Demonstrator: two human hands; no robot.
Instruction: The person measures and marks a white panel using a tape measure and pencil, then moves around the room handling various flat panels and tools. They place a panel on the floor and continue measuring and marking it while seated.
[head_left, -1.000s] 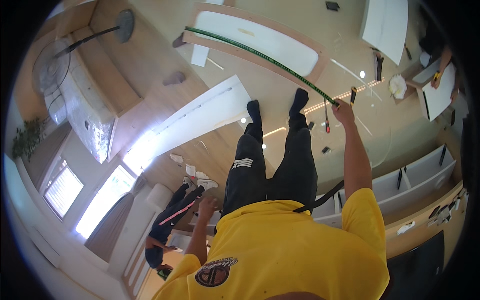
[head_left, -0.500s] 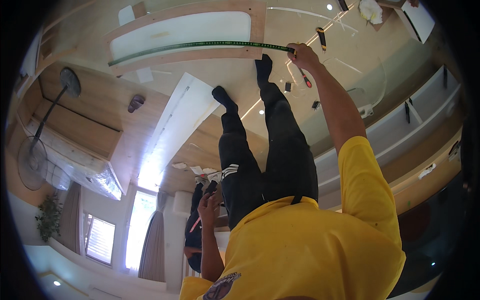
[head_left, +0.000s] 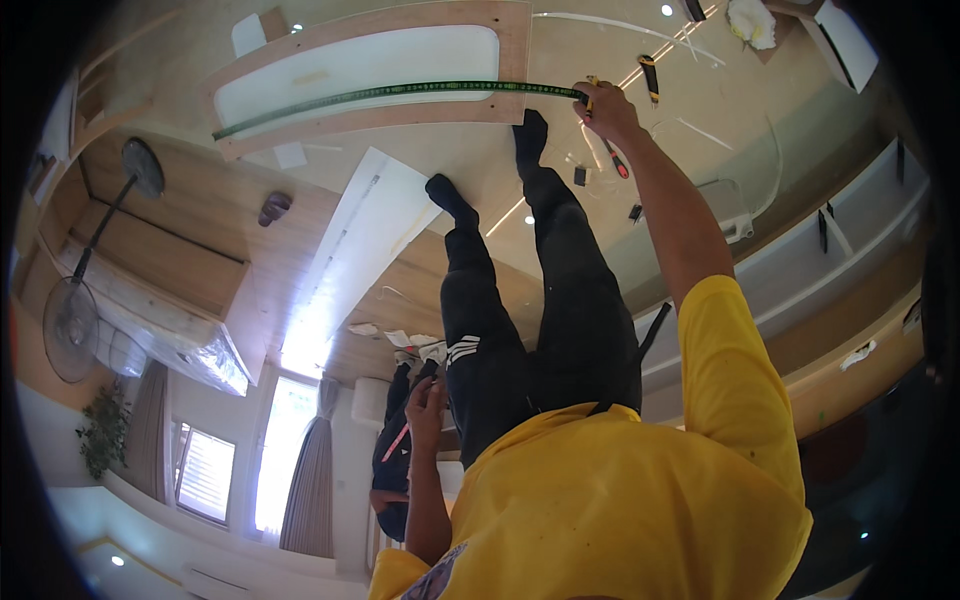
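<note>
1. Gripping a green tape measure [head_left: 440, 88], the right hand [head_left: 608, 110] is closed snugly round its near end, with bits of black and yellow peeking out by the fingers.
2. Tape's pulled out long and runs leftward across a framed panel [head_left: 420, 58], which is white in the middle with a pinkish-tan border. It crosses the border's right end, and the far tip sits around the panel's lower left corner. Can't tell if the strip actually touches the panel or floats just above it.
3. Left hand [head_left: 427, 405] is just hanging loose near the dark trousers [head_left: 480, 310], fingers a bit bent, relaxed and free.
4. Both feet are in dark socks. Right foot [head_left: 531, 137] is just beside the panel's lower edge, left foot [head_left: 452, 198] is by the end of a long white board [head_left: 355, 235].
5. 2 tools lie near the right hand: a red-and-black screwdriver [head_left: 618, 164] just below it, and a yellow-and-black tool [head_left: 649, 80] off to its right.
6. Room stuff: white compartmented unit [head_left: 865, 215] on the right, standing fan [head_left: 72, 330] on the left, dark slippers [head_left: 274, 208], plus 1 co-worker [head_left: 392, 455] past the left hand, pink stripe down the leg.
</note>
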